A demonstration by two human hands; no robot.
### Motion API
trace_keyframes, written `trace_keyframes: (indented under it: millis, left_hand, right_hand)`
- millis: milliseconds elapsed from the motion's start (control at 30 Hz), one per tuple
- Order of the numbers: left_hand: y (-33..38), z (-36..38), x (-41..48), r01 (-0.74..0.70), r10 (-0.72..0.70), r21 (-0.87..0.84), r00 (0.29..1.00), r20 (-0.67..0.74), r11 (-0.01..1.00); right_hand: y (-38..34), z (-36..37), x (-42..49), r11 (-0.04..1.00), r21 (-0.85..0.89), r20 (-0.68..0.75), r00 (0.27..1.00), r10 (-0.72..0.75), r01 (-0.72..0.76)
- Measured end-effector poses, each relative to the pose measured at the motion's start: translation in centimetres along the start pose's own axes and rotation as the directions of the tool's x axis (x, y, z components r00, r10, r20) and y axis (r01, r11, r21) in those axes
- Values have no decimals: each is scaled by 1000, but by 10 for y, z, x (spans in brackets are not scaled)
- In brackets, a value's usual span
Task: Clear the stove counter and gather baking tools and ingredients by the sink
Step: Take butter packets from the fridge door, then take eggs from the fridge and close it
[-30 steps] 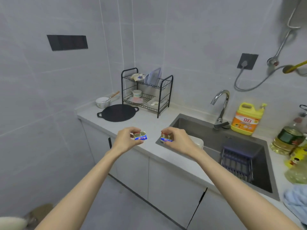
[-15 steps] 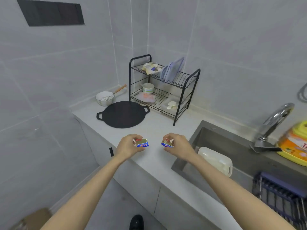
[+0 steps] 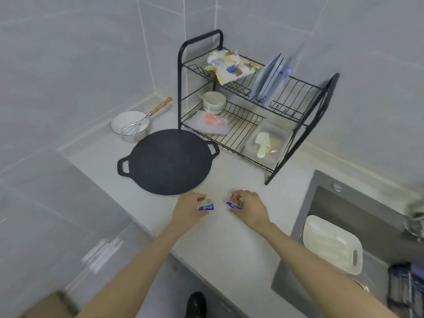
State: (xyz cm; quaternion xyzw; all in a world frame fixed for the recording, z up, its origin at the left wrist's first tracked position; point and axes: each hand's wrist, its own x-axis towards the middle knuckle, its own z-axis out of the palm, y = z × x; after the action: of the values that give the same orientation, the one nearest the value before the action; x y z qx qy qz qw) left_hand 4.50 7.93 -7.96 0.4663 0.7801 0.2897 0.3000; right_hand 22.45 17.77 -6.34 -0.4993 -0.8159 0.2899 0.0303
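Observation:
My left hand (image 3: 189,208) pinches a small foil-wrapped packet (image 3: 205,204) with blue and red print, low over the counter (image 3: 229,239). My right hand (image 3: 250,206) pinches a second small packet (image 3: 234,203) of the same kind a short way to the right. Both hands are just in front of the black flat griddle pan (image 3: 168,161). A white bowl (image 3: 129,126) holding a wooden-handled whisk (image 3: 146,117) stands behind the pan near the wall. The sink (image 3: 367,226) lies to the right with a white tray (image 3: 332,244) inside.
A black two-tier dish rack (image 3: 252,106) stands behind the hands, holding a bag, plates, a paper cup, a plastic pouch and a container with a white scraper. A dark drainer basket (image 3: 406,288) sits in the sink's lower right. A shoe shows on the floor below.
The view has tilted down and closer to the counter. Both hands have lowered their packets toward the counter in front of the pan.

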Motion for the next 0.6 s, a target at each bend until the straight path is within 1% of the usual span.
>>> trace_keyframes:
  millis: [67,133,300,400,467,533,600]
  left_hand:
    - [-7,5,11,-30,29,47,999,18,998]
    - [-12,10,18,-45,43,55,999,21,998]
    - [-18,13,23,-58,55,105,998,23,993]
    - [-14,10,22,-75,75,168,997,6,983]
    - [-6,4,13,-74,84,188,996,-43,979]
    - [1,-5,7,-38,47,85,993,-104,996]
    - [11,-16,-7,-48,48,2,981,-190,999]
  right_hand:
    - [2,8,10,1000,-3,11,1000,15,-15]
    - [5,14,16,1000,-7,20,1000,18,-18]
    - [7,19,21,1000,-28,35,999,-6,7]
    - [6,11,23,997,-63,24,999,-45,46]
    - [3,2,19,996,-50,-7,998,-69,68]
    - [-1,-6,18,996,-21,-38,996,-86,85]
    - [-7,-15,11,990,5,-62,988,-142,143]
